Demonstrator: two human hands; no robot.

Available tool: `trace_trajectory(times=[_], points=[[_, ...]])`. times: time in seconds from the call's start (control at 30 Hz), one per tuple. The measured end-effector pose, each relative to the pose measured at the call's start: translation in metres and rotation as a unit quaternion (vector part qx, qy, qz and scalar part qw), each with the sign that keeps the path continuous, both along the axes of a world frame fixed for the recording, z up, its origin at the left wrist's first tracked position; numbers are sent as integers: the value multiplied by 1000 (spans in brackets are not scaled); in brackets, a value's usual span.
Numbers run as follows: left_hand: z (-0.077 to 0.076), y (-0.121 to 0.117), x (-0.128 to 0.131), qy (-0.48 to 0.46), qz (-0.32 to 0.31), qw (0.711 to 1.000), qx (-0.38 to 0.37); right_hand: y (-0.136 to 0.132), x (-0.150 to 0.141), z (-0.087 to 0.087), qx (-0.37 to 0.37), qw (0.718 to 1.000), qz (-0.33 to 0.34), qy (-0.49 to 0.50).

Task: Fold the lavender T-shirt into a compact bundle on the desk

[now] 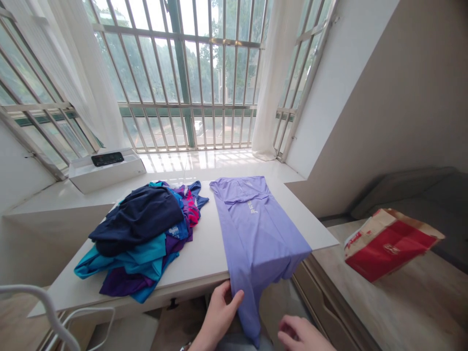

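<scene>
A lavender long-sleeved top [252, 229] with small pale lettering lies flat on the white tabletop [204, 248]. Its lower part and one sleeve hang over the near edge. My left hand [221, 309] is at the hanging sleeve, its thumb over the cloth and its fingers curled at the left side, partly hidden. Right of the sleeve, apart from it, my right hand [302, 334] hovers with loosely bent fingers and nothing in it. To the left sits a heap of clothes: a navy garment [141, 217] on top, with teal [142, 256], purple [126, 282] and pink pieces around it.
A white box [106, 173] with a black phone-like device [107, 158] stands on the windowsill [204, 161]. Bars and white curtains [272, 87] line the window. A red and tan paper bag [393, 243] rests at right. A white curved tube [47, 302] is at lower left.
</scene>
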State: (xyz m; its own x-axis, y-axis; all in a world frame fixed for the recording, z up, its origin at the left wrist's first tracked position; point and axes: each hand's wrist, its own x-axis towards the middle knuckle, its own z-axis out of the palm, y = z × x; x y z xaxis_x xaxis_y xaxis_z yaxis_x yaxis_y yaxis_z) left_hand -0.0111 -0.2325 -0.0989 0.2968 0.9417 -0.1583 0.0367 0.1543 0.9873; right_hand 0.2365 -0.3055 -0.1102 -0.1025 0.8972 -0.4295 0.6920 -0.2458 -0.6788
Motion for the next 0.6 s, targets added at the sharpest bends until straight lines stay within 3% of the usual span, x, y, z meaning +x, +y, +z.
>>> trace_trajectory(times=[0.1,0.17,0.3,0.47,0.6], points=[[-9,-1,-1,38,27,999,6,20,47,-7,60,996,-68,12],[-15,-2,-1,30,33,999,-7,42,80,-11,112,981,-155,23],[-14,0,2,-85,-3,993,-76,84,124,-16,198,925,-296,131],[-7,2,4,-149,3,982,-118,101,126,-17,206,910,-284,223],[-18,4,3,-41,-26,996,-80,99,119,-23,192,907,-276,255]])
